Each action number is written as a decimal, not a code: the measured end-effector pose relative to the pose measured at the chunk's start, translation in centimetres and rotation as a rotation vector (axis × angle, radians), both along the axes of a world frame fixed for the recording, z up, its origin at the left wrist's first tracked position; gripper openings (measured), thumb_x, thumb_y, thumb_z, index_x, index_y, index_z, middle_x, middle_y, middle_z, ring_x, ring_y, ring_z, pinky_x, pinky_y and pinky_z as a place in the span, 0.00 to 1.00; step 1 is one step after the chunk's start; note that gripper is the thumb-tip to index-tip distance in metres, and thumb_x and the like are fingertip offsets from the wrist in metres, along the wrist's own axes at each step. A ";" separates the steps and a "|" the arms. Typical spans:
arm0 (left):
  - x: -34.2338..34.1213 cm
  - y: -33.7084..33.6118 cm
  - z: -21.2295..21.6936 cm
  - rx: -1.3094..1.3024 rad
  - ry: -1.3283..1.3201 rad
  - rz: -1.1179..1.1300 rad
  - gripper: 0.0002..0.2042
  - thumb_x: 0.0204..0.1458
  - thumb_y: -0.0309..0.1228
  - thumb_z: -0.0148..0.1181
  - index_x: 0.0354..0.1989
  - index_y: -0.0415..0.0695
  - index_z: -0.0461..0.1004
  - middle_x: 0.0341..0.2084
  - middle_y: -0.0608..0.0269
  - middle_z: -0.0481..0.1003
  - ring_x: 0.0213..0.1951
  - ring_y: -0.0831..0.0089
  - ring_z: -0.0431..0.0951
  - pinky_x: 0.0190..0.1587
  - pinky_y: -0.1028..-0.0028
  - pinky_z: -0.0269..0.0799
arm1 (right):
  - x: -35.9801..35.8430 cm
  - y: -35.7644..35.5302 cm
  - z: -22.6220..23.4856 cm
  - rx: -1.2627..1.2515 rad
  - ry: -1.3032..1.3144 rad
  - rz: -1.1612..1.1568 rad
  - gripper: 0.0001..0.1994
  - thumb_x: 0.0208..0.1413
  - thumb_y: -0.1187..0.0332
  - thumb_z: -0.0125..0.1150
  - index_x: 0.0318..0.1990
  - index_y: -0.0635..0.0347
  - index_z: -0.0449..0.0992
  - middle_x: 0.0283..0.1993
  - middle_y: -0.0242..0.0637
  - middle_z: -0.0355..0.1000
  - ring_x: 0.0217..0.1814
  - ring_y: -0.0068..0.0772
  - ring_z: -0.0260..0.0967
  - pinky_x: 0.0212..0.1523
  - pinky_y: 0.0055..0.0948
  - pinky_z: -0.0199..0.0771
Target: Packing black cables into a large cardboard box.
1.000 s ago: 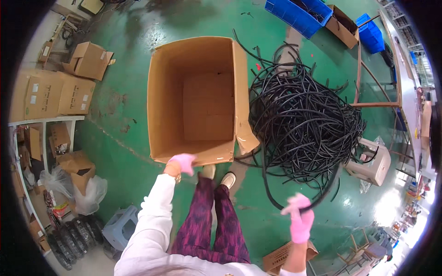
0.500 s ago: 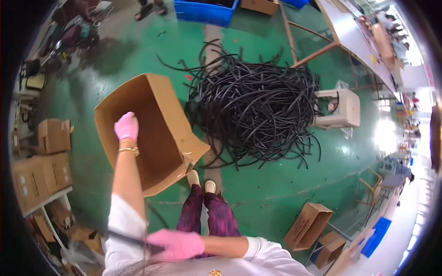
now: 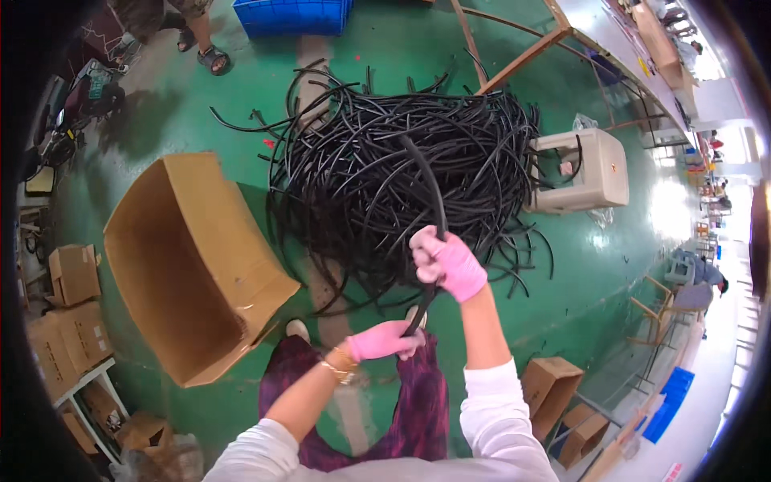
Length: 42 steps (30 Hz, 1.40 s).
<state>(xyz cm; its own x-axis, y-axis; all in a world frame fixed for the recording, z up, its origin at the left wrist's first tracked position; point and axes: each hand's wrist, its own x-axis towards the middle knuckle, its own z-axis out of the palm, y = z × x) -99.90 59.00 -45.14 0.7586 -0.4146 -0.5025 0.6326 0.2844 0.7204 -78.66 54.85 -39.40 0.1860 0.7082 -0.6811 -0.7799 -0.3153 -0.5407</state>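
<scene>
A length of black hose [image 3: 430, 178] stands tilted in front of me, held in both hands. My right hand [image 3: 451, 267], in a pink glove, is closed round its middle. Lower down, my left hand [image 3: 384, 341], gloved in pink too, grips the hose near its lower end. Beyond them a big tangled pile of black hoses [image 3: 361, 177] lies on the floor. To the left of the pile, an open cardboard box [image 3: 229, 233] rests on its side, its opening facing left and toward me.
A beige plastic stool [image 3: 598, 169] lies tipped over right of the pile. At the back are a blue crate [image 3: 293, 18] and a table leg [image 3: 522, 63]. Someone's sandalled foot [image 3: 214, 60] shows at the far left. Smaller cartons [image 3: 76, 273] stand at left and lower right.
My left hand has come out of the cardboard box and onto the hose. My right hand has moved forward from near my body. Another person's legs have come into view at the upper left.
</scene>
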 end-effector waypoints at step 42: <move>18.9 1.0 -27.1 1.346 -0.557 0.185 0.13 0.51 0.38 0.63 0.38 0.41 0.79 0.34 0.52 0.76 0.40 0.54 0.77 0.45 0.62 0.73 | 12.7 -40.3 -17.4 0.787 -0.477 -0.676 0.17 0.65 0.66 0.51 0.58 0.62 0.63 0.25 0.21 0.50 0.19 0.14 0.47 0.24 0.21 0.49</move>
